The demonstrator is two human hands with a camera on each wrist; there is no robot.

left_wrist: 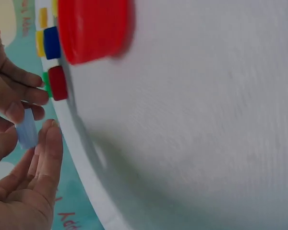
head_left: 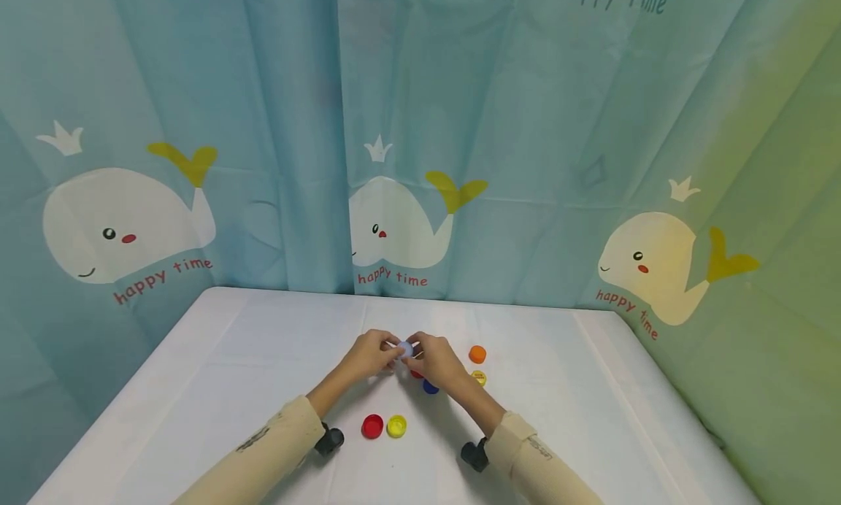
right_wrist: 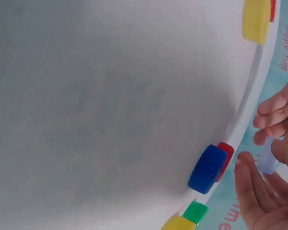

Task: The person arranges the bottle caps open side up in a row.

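A pale blue bottle cap [head_left: 404, 350] is held up off the white table between the two hands. My left hand [head_left: 366, 353] pinches it from the left, thumb on the near side. From the right, my right hand [head_left: 436, 357] grips it with thumb and fingertips. In the left wrist view the cap [left_wrist: 27, 129] stands on edge between both hands' fingers. Under the right hand lie a blue cap [head_left: 430, 387] and a partly hidden red cap [head_left: 417, 374]. Nearer, between the forearms, a red cap [head_left: 372, 426] and a yellow cap [head_left: 397, 426] lie hollow side up.
Right of the right hand sit an orange cap [head_left: 477, 355] and a yellow cap with print [head_left: 479, 378]. A green cap [right_wrist: 196, 212] shows in the right wrist view. A curtain with printed whales [head_left: 401, 228] hangs behind the table's far edge [head_left: 525, 309].
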